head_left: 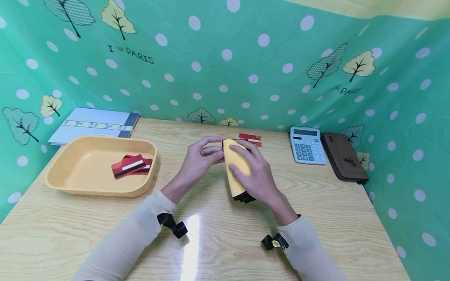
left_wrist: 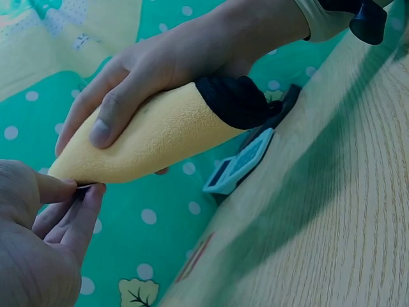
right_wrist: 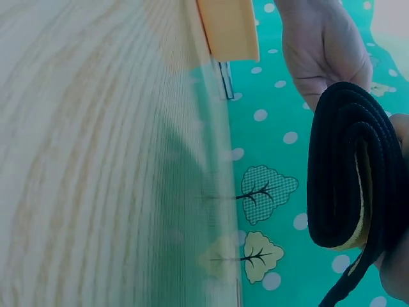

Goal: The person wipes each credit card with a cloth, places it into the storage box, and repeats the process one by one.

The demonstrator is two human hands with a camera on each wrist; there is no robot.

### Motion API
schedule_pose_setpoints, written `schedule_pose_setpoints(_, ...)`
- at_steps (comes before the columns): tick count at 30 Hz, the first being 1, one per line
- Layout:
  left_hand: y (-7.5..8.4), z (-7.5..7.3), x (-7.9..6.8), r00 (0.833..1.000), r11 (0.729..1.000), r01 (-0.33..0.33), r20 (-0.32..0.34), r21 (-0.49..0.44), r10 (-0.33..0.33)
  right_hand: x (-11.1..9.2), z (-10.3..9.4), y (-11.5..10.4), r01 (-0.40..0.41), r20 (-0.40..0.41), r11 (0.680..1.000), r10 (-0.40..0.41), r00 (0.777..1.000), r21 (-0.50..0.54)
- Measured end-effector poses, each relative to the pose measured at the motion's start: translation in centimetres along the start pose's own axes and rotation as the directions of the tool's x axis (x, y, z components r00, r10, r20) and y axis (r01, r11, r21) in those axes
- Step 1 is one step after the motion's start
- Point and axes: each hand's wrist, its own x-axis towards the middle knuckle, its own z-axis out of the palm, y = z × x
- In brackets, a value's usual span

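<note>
My right hand (head_left: 259, 177) grips a folded yellow cloth (head_left: 231, 157) with a black edging, held above the table. In the right wrist view the black edge (right_wrist: 326, 166) shows several rolled layers. Thumb and fingers of my left hand (head_left: 200, 156) pinch a thin red card (head_left: 222, 159) at the far end of the cloth, mostly hidden by the fingers and cloth. Other red cards (head_left: 129, 165) lie overlapping in a yellow plastic basin (head_left: 85, 187) to the left. Behind the hands, more red cards (head_left: 253, 137) lie on the table.
A light blue calculator (head_left: 308, 151) sits at the back right, beside a brown zipped case (head_left: 343, 157). Behind the basin lies a blue-white folder (head_left: 95, 123). A green dotted curtain (head_left: 227, 74) borders the back and sides of the wooden table (head_left: 229, 244).
</note>
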Motion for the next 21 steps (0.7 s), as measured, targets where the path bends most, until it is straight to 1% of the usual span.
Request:
schedule_pose_setpoints(10,1.0,-0.4,-0.2,1.000,0.999,-0.006,-0.010,0.034,0.006,0.2,-0.1,-0.1,0.008,-0.011,1.000,-0.009,1.000,-0.027)
schedule_pose_setpoints(18,1.3,-1.0,-0.2,1.000,0.994,0.002,-0.023,0.111,0.000,0.3,-0.8,0.5,-0.028,-0.044,0.999,0.026,0.999,-0.038)
schedule_pose_setpoints(21,1.5,-1.1,-0.2,1.000,0.993,0.005,-0.028,0.117,-0.001,0.3,-1.1,0.8,-0.045,-0.065,0.998,0.042,0.997,-0.044)
